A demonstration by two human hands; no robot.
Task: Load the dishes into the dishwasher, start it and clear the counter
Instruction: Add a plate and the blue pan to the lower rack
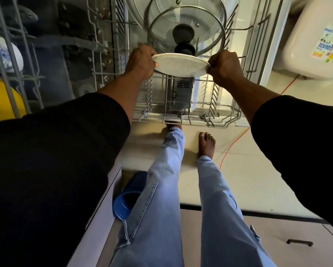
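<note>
A white plate (pixel 181 64) hangs level over the pulled-out lower dishwasher rack (pixel 183 120). My left hand (pixel 140 63) grips its left rim and my right hand (pixel 226 67) pinches its right rim. Just beyond the plate two glass pot lids (pixel 186 31) with black knobs stand on edge in the rack. The rack's near rows of tines below the plate hold nothing.
The upper rack (pixel 11 60) juts out at the left with a white patterned dish (pixel 5 54) and a yellow item (pixel 2 97) in it. A white appliance (pixel 315 35) stands at the right, an orange cable (pixel 236 140) crosses the floor, and a blue slipper (pixel 128 197) lies by my feet.
</note>
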